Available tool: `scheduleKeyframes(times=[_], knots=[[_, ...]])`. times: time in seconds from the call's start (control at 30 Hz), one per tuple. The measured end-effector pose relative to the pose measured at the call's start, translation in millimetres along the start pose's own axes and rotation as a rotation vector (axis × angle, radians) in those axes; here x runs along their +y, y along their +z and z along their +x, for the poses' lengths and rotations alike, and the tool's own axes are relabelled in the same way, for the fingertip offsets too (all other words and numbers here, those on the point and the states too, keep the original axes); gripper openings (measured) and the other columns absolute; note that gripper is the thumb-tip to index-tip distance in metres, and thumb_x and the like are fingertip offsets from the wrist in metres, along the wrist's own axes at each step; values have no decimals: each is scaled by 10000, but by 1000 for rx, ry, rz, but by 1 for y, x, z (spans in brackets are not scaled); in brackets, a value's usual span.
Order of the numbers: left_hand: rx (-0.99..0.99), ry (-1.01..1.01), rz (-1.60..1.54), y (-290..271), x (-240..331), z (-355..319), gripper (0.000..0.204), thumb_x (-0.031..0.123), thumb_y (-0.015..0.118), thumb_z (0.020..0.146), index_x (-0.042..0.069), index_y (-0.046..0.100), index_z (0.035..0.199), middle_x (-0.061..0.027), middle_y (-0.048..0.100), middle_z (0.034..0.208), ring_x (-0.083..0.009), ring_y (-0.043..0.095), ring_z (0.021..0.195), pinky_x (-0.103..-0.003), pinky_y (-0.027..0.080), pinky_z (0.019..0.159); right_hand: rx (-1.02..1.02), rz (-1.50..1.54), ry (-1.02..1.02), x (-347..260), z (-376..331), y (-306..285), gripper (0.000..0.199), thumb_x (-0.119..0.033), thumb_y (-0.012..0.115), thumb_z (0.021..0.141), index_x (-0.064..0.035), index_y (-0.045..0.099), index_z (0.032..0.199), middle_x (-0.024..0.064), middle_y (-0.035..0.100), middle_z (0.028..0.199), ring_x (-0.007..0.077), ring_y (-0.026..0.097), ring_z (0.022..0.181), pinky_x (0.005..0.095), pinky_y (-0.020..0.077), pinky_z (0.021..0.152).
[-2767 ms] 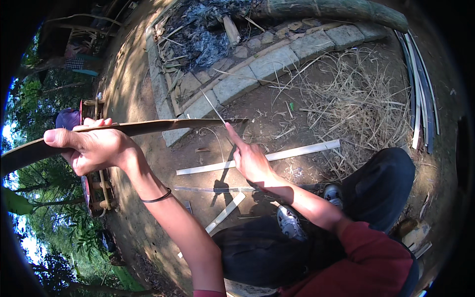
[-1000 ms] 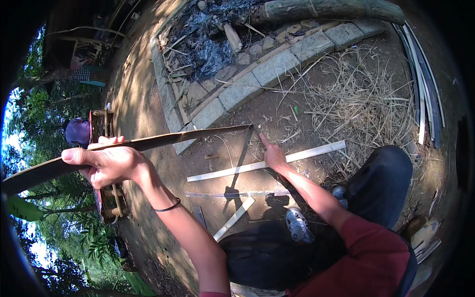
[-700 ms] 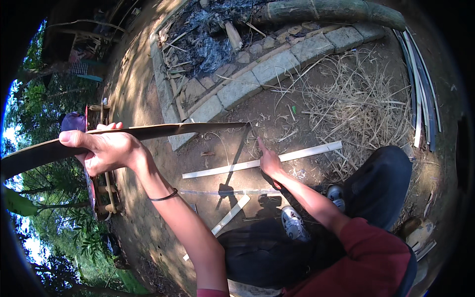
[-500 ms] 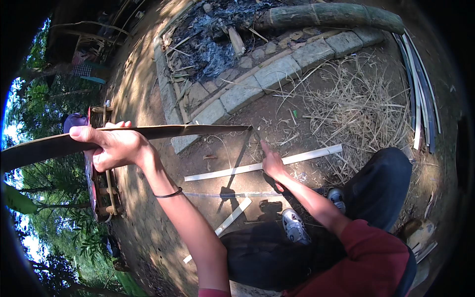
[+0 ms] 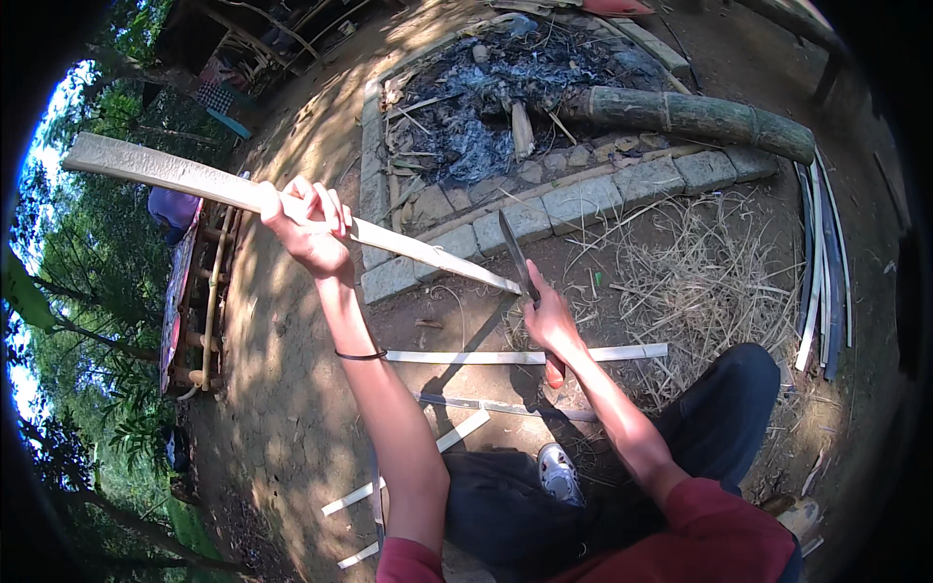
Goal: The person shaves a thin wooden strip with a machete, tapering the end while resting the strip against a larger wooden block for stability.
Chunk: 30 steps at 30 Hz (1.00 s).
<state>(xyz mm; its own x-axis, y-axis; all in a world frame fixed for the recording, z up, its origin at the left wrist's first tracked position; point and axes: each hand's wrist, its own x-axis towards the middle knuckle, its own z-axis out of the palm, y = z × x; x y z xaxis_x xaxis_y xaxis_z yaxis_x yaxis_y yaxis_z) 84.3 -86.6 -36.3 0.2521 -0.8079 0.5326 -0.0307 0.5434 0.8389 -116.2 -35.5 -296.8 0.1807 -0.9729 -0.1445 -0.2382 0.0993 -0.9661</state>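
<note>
My left hand [image 5: 316,233] is raised and wrapped around a long, pale bamboo strip [image 5: 160,173]. The strip slants from upper left down toward the right, where its thin end comes close to the knife. Gripped in my right hand [image 5: 551,319] is a knife [image 5: 514,250] with a dark blade pointing up and away. The reddish butt of its handle shows below the hand. On the ground under my right wrist lies another pale bamboo strip [image 5: 457,357]. A dark strip [image 5: 476,403] and a shorter pale strip [image 5: 465,429] lie nearer my legs.
A stone-edged fire pit [image 5: 588,197] full of ash is ahead, with a thick bamboo pole [image 5: 700,119] across its right side. Shavings [image 5: 714,277] are heaped at right, beside a bundle of long strips [image 5: 821,262]. A bamboo bench [image 5: 206,301] stands at left.
The bamboo strip in my left hand has turned from its dark face to its pale face and now slopes more steeply. My right hand's knife has swung up into clearer view.
</note>
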Motion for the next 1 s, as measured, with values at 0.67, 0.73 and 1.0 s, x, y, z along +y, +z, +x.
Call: scheduleKeyframes(times=[0.67,0.73,1.0], knots=[[720,158,-133,51,13,-52,343,127,620,886,116,413,613,81,334,544,-5,268,419,-216,186,372,-188,-68,-355,-152,-66,-55,665,0,492,853,-30,328,1496,303,635,1153,389,663,1007,391,494,896],[740,149,-66,46,9,-61,284,137,583,909,86,450,664,57,342,562,-18,281,430,-214,212,372,-187,-76,-395,-147,-70,-46,665,16,479,841,-15,330,1489,320,614,1172,421,638,1057,411,491,908],[709,233,262,44,-12,-65,148,137,500,968,38,537,864,28,368,667,-39,313,510,-181,255,407,-220,-120,-403,-128,-72,-25,704,13,494,813,-9,305,1490,314,637,794,462,642,800,535,503,777]])
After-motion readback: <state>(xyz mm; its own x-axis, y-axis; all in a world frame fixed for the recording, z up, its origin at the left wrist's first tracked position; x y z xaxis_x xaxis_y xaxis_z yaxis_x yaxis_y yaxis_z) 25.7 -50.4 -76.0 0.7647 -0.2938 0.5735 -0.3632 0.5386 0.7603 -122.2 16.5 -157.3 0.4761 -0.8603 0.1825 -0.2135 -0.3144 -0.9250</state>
